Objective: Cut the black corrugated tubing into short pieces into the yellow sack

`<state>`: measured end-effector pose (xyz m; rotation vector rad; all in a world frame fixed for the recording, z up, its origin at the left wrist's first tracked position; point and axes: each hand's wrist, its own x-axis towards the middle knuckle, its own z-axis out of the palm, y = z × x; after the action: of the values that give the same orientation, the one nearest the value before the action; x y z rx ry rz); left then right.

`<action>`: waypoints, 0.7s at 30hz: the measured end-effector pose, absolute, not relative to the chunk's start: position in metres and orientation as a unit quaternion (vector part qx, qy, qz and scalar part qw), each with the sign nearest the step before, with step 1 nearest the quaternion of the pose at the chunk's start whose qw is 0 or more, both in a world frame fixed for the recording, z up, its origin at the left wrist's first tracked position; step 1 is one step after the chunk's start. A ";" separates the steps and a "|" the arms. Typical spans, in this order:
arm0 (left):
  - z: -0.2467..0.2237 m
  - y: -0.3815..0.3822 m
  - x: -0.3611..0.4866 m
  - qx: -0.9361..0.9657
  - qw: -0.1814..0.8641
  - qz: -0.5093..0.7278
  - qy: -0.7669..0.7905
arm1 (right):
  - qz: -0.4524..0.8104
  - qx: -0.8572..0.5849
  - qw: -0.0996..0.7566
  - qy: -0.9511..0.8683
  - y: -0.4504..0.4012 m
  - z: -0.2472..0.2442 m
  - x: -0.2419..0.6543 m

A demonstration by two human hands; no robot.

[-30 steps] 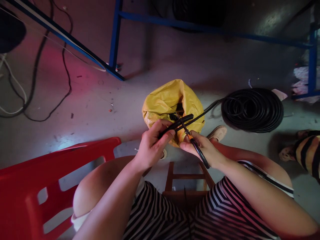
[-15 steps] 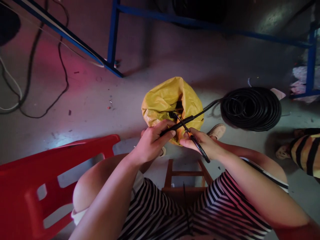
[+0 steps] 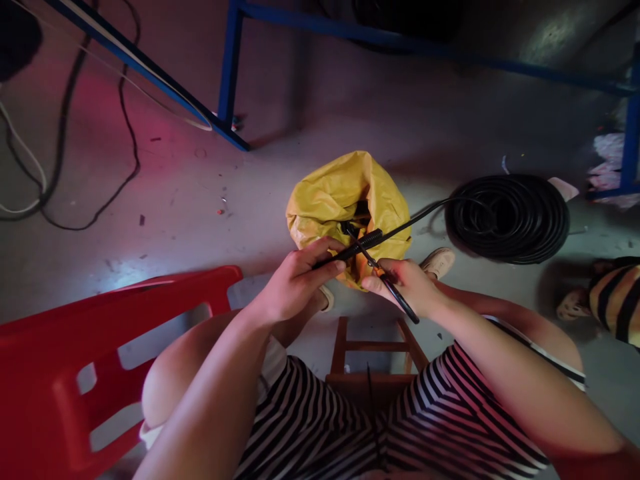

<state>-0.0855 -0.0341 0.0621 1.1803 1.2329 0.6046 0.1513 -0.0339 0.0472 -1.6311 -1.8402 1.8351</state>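
Observation:
Between thumb and fingers, my left hand (image 3: 303,275) pinches black corrugated tubing (image 3: 371,239), which points up and to the right. My right hand (image 3: 404,285) grips scissors (image 3: 399,293) with dark handles and a touch of orange near the pivot. Their blades cross the tubing just right of my left fingertips; whether they are cutting into it I cannot tell. Below both hands stands a yellow bag (image 3: 327,190), its mouth open and dark pieces inside. A thin black line runs from the tubing toward a coil of black tubing (image 3: 507,219) on the floor.
A red plastic stool (image 3: 30,380) lies close on my left, and a small wooden stool (image 3: 370,379) is between my legs. Blue metal frames (image 3: 230,73) cross the far side. Loose cables (image 3: 131,143) trail on the floor at the left. A striped object (image 3: 617,303) sits at the right edge.
The tubing's corrugated end has shifted slightly left relative to the bag, and my left hand has drawn back a little. The scissors stay across the tubing. The view has shifted slightly.

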 end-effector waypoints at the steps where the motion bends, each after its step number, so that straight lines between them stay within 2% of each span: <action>1: 0.061 -0.034 -0.085 0.506 0.620 0.265 0.538 | 0.595 -0.534 0.035 -0.600 -0.034 0.046 0.151; 21: 0.037 -0.049 -0.077 0.300 0.712 0.308 0.555 | 0.594 -0.561 0.004 -0.576 -0.035 0.028 0.142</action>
<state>-0.0774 -0.0495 0.0370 0.6657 1.2312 0.6839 0.1423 -0.0345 0.0277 -1.7583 -1.8060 1.8621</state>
